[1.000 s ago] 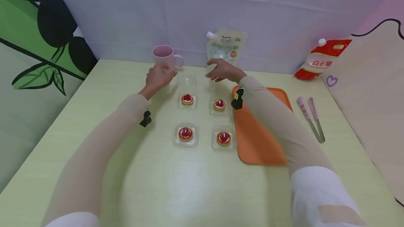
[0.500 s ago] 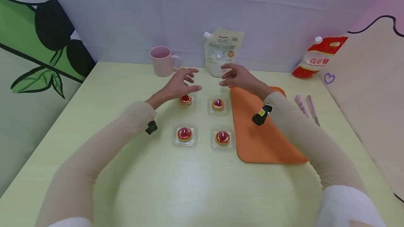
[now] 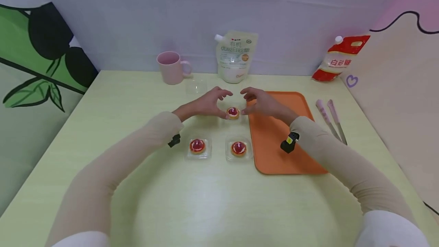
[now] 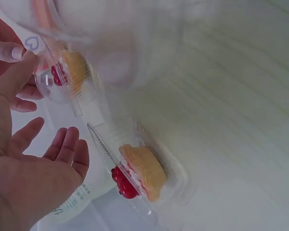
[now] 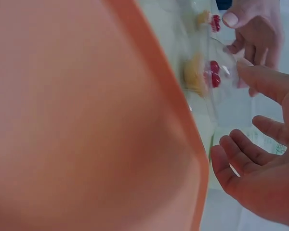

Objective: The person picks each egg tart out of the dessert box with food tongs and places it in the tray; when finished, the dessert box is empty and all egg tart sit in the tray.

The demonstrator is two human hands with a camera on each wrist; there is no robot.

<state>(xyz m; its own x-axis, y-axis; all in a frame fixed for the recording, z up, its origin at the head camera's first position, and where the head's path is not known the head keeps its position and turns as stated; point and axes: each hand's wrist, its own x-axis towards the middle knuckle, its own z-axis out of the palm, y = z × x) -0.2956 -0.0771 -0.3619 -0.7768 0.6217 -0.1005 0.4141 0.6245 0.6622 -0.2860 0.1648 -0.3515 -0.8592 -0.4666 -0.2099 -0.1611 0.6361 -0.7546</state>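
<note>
Both hands flank a cherry-topped tart (image 3: 233, 113) in a clear box with a domed lid. My left hand (image 3: 210, 105) is on the left side, its thumb tip close to the lid. My right hand (image 3: 265, 104) is opposite, over the orange tray's edge, its thumb also close to the lid; whether either thumb touches the plastic I cannot tell. Fingers of both hands are spread and loosely bent, with nothing gripped. Behind my left hand, hidden in the head view, another boxed tart (image 4: 143, 171) shows in the left wrist view. Boxed tarts at front left (image 3: 197, 146) and front right (image 3: 238, 148) sit nearer.
An orange tray (image 3: 284, 140) lies to the right, with tongs (image 3: 334, 121) beyond it. At the back stand a pink mug (image 3: 171, 69), a clear box (image 3: 196, 87), a pale sugar pouch (image 3: 236, 58) and a red sugar pouch (image 3: 339, 60).
My left hand has left the mug and clear box area and come right and nearer. My right hand has moved right and nearer, away from the pale pouch. The boxed tarts keep their places.
</note>
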